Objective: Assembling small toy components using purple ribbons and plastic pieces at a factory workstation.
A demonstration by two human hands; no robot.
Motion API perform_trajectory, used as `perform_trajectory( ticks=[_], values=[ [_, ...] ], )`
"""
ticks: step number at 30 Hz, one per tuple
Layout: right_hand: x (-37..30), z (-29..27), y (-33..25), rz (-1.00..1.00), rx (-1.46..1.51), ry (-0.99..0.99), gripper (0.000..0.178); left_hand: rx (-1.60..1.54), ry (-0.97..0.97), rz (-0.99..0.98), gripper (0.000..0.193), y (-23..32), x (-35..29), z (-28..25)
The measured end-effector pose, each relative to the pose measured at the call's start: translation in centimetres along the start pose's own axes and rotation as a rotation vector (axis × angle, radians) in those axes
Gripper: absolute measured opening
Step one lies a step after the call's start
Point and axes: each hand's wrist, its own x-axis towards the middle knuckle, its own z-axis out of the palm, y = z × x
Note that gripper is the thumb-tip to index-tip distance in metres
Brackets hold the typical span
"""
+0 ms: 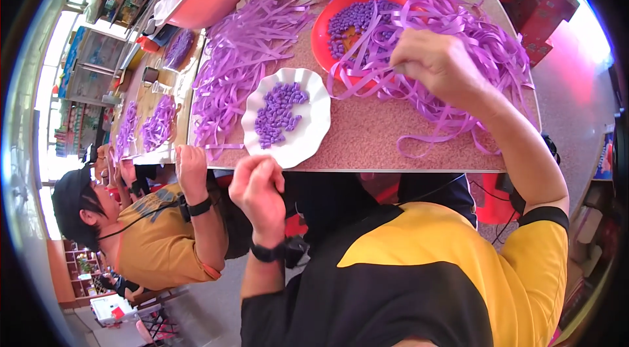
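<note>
Head view: right hand [438, 64] reaches out over the loose heap of long purple paper ribbon strips [458, 32] on the speckled pinkish table top [373, 140]. Its fingers are pinched shut on one or more strips at the near edge of the heap, just beside the round red plastic tray [322, 26]. Left hand [259, 193] is held low, at the near table edge, curled into a loose fist; whether it holds a strip or a folded piece cannot be told, since the fingers hide the palm.

Progress, as judged from the lay of the materials: a white scalloped plate [314, 117] just in front of the left hand carries a modest pile of small folded purple pieces [278, 114], and the red tray holds a second batch of like pieces [357, 18], partly covered by strips. A fair share of the work therefore appears done. The remaining stock is large: the heap under the right hand and a second spread of strips [242, 58] further left are both plentiful.

A co-worker in a mustard shirt [154, 242] sits to the left, with hands at the table edge.
</note>
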Motion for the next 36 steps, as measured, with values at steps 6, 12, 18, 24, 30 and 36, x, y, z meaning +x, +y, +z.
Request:
perform_trajectory(
  ticks=[6, 12, 18, 24, 30, 36],
  values=[
    [0.3, 2.3, 0.6, -0.043, -0.267, -0.172, 0.004, -0.021, -0.006, 0.001, 0.007, -1.4, 0.0, -0.1],
    [-0.1, 1.8, 0.6, 0.026, -0.281, -0.184, 0.002, -0.036, -0.046, 0.003, 0.007, -2.0, 3.1, 0.1],
    [-0.7, 1.4, 1.1, 0.044, -0.241, -0.159, 0.005, -0.042, -0.141, 0.011, 0.007, -2.9, 6.4, 1.5],
    [-0.3, 0.9, 0.7, -0.035, -0.238, -0.047, 0.007, -0.133, -0.191, -0.083, 0.009, -2.1, 7.0, 3.9],
    [0.7, -0.4, -2.6, 0.086, 0.108, 0.132, 0.019, -0.587, -0.497, -0.268, 0.010, -1.9, 7.7, 8.1],
    [1.4, -1.0, -5.9, 0.051, -0.049, 0.032, 0.022, -0.684, -0.583, -0.291, 0.013, -1.6, 7.3, 11.0]
  ],
)
